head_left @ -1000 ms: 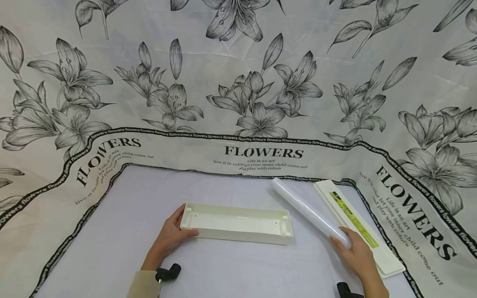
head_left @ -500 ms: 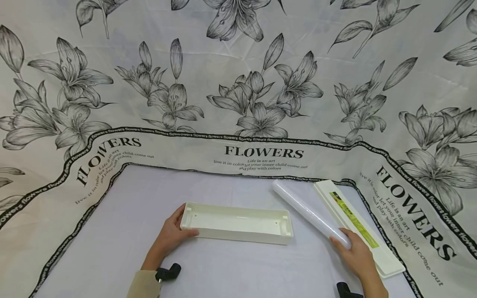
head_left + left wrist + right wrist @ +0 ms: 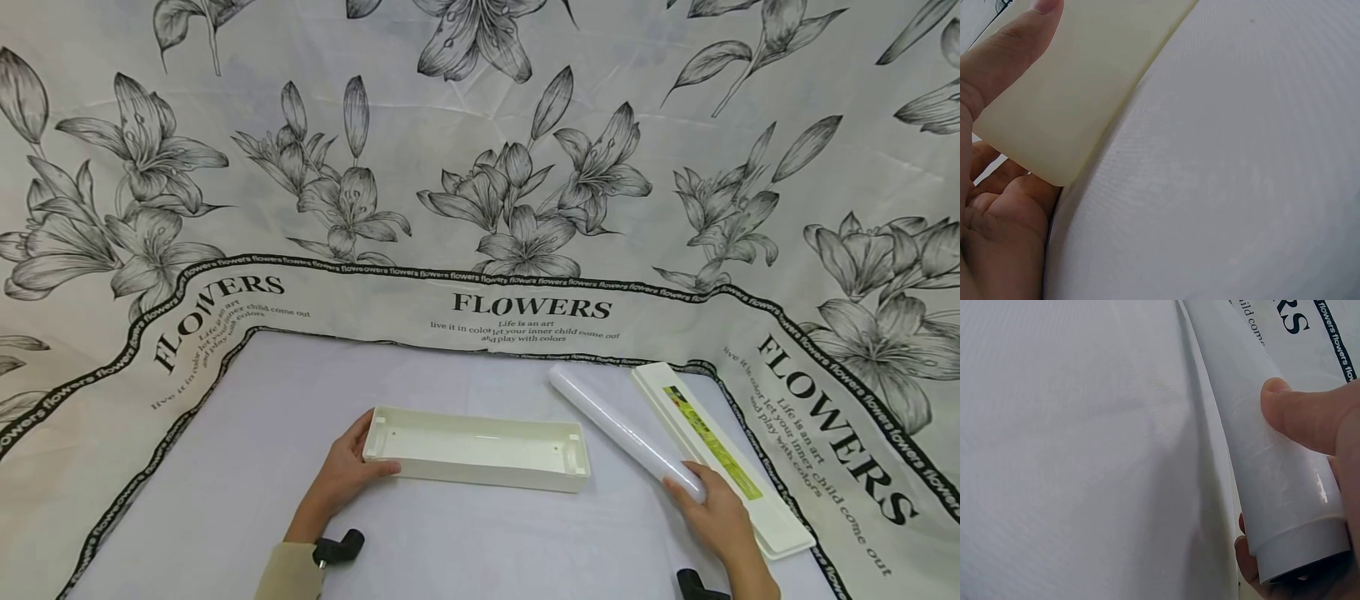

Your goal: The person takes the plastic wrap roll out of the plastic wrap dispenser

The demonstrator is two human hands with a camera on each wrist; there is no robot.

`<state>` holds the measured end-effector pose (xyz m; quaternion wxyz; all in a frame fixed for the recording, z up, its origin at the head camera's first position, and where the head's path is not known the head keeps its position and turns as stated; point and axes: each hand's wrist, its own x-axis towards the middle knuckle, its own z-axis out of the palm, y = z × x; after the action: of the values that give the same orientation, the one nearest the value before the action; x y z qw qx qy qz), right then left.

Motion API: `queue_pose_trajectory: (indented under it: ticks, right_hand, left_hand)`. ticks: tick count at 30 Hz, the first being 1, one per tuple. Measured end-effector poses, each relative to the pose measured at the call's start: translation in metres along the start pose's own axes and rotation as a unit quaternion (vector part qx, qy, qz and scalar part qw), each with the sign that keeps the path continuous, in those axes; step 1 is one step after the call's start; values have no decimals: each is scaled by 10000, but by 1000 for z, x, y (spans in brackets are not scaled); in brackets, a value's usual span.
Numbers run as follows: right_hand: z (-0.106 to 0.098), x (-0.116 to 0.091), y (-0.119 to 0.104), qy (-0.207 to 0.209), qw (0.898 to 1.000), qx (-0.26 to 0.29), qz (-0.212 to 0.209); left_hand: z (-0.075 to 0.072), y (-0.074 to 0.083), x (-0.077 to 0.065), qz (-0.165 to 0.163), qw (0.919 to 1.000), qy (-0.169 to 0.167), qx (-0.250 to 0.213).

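An open, cream-coloured long plastic box (image 3: 487,473) lies on the table, its hollow side facing up. My left hand (image 3: 348,467) grips its left end, thumb along the front wall and fingers behind the end; the left wrist view shows the thumb on the box's wall (image 3: 1091,81). In my right hand (image 3: 716,504) is the near end of a roll of clear plastic film (image 3: 615,421), which slants away to the back left. The right wrist view shows the thumb on top of the film roll (image 3: 1260,437), fingertips curled underneath, and the white core sticking out at the end.
A long white lid (image 3: 787,525) with a yellow-green label (image 3: 712,442) lies just right of the roll. The white tabletop (image 3: 450,375) is bordered by a flower-printed cloth (image 3: 390,308) that rises behind it.
The far end of the film roll has dipped very slightly. Both hands, the box and the lid stay where they were.
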<state>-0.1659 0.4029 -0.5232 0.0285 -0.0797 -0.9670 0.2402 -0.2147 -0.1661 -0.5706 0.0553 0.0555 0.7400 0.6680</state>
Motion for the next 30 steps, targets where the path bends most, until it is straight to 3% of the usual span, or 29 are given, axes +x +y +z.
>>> queue_pose_trajectory:
  ticks: [9, 30]
  right_hand:
    - [1, 2, 2, -290, 9991, -22, 304]
    - [0, 5, 1, -466, 9983, 113, 326]
  left_hand:
    - [0, -1, 0, 12, 10000, 5, -6]
    - [1, -1, 1, -28, 9999, 49, 107]
